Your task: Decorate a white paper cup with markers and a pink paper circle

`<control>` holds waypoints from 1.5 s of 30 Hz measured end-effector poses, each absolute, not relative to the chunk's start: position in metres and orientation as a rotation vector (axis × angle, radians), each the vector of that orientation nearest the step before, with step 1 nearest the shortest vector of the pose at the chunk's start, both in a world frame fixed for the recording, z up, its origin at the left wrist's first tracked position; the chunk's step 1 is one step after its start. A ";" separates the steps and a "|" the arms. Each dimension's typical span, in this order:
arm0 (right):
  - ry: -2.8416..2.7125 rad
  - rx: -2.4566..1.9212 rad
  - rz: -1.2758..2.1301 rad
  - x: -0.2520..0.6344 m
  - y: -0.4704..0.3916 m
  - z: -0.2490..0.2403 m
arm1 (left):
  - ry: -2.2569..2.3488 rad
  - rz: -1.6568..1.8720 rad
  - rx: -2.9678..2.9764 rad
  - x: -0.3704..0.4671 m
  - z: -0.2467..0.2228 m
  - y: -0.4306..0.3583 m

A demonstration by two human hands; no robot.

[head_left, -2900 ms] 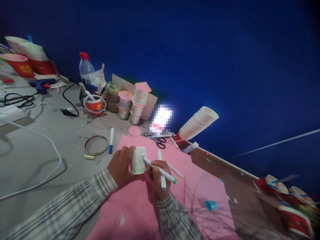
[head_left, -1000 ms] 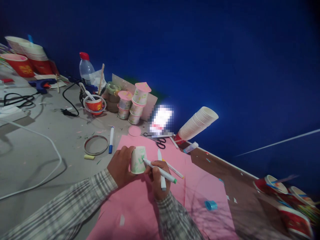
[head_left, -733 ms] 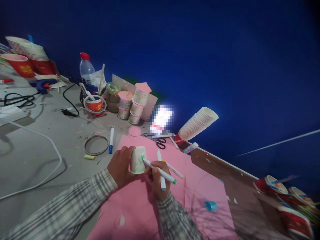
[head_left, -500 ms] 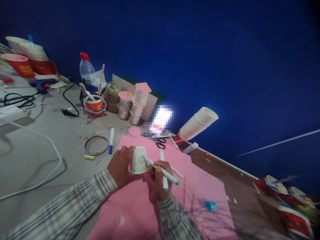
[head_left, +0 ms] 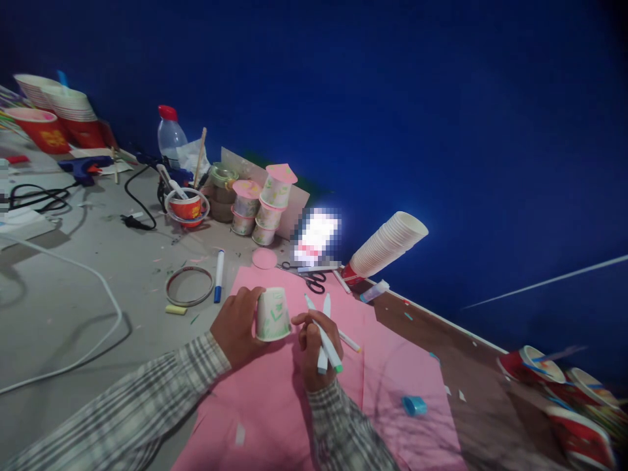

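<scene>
A small paper cup (head_left: 273,315) stands mouth down above the pink paper (head_left: 275,412), its narrow base up and its rolled rim low; whether the rim touches the sheet cannot be told. Its matte, off-white wall tapers smoothly and carries pale green pen strokes: short grassy marks near the rim, an angular leaf-like shape midway and a small outlined figure near the base.

The left hand (head_left: 236,325) has its fingers curved around the cup's left side, closed on it. Just right of the cup, the right hand (head_left: 318,343) has its fingers folded around a green-ended marker (head_left: 331,353) and a second white marker (head_left: 322,361), both slim, smooth barrels; the index finger points at the cup, and the green-ended marker's tip stands apart from the wall.

The pink paper is flat and lightly creased, lying partly over the grey worktop (head_left: 147,340). Beyond its far edge are a round pink disc (head_left: 265,258) and black-handled scissors (head_left: 315,284). To the left lie a blue-capped marker (head_left: 218,275) and a thin ring of tape (head_left: 170,292). Farther back stand decorated cup towers (head_left: 271,212) with pink paper tops, and a leaning stack of ribbed white cups (head_left: 387,247).
</scene>
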State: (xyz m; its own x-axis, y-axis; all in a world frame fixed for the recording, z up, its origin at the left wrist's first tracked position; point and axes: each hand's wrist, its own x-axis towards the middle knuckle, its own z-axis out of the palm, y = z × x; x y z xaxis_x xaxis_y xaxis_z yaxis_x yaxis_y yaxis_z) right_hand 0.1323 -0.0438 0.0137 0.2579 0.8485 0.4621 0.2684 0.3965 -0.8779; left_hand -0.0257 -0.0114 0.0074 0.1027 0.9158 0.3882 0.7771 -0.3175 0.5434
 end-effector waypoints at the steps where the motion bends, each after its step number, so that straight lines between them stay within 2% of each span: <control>1: -1.305 -1.138 0.507 0.132 -0.044 0.013 | 1.703 1.013 2.177 -0.026 0.007 -0.011; 9: -1.473 -1.026 0.288 0.129 -0.039 0.009 | 1.696 1.066 2.079 -0.024 0.012 -0.011; 16: -1.482 -0.950 0.303 0.130 -0.039 -0.002 | 1.665 1.036 2.045 -0.026 0.009 -0.009; 28: -1.430 -0.915 0.552 0.132 -0.047 0.009 | 1.726 0.983 2.180 -0.025 0.007 -0.010; 35: -1.287 -0.893 0.818 0.129 -0.048 0.005 | 1.741 0.989 2.221 -0.025 0.004 -0.011; 45: -1.299 -0.880 0.830 0.129 -0.048 0.004 | 1.729 0.966 2.247 -0.025 0.005 -0.010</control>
